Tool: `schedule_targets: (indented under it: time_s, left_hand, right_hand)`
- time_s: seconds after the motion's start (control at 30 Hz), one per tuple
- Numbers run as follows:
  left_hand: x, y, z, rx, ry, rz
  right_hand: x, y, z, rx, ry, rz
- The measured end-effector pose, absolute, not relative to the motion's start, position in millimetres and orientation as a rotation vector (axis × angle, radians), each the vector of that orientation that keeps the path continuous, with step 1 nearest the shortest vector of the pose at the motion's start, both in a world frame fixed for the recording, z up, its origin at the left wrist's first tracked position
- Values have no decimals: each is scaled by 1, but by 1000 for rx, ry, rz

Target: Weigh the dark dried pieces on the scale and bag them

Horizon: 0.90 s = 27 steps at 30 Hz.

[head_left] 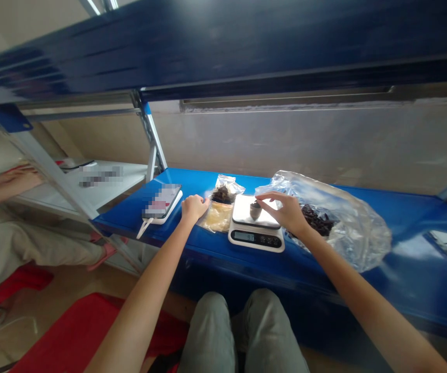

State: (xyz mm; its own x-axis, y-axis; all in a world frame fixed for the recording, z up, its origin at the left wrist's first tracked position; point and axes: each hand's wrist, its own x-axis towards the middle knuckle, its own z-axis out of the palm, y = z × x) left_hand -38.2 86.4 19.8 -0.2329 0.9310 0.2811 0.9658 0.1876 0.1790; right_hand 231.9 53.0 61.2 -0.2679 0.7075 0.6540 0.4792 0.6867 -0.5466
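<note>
A white digital scale (256,243) stands on the blue shelf with its display lit; the digits are too small to read surely. On its plate sits a small cup (255,211) with dark bits at its mouth. My right hand (288,211) reaches over the plate, thumb and forefinger pinched at the cup's rim; what lies between the fingertips is too small to make out. Left of the scale, my left hand (194,208) rests on the shelf as a loose fist, beside a clear bag of dark shreds (223,195) and a yellowish packet (219,216).
A large clear plastic bag (358,228) with dark dried pieces (317,220) lies right of the scale. A phone (163,201) rests on a white block with a cable at left. A blue beam (223,46) crosses above. Another person's hands (23,178) are at far left.
</note>
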Motion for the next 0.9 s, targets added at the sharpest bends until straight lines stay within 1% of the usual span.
schedule_targets:
  time_s: [0.27, 0.57, 0.9]
  left_hand:
    - [-40, 87, 20, -1879, -2342, -477]
    - [-38, 86, 22, -1863, -2358, -468]
    - [-38, 84, 23, -1872, -2360, -462]
  right_hand:
    - [232, 51, 57, -942, -1924, 288]
    - [236, 59, 51, -876, -2093, 19]
    - [234, 58, 48, -824, -2125, -45]
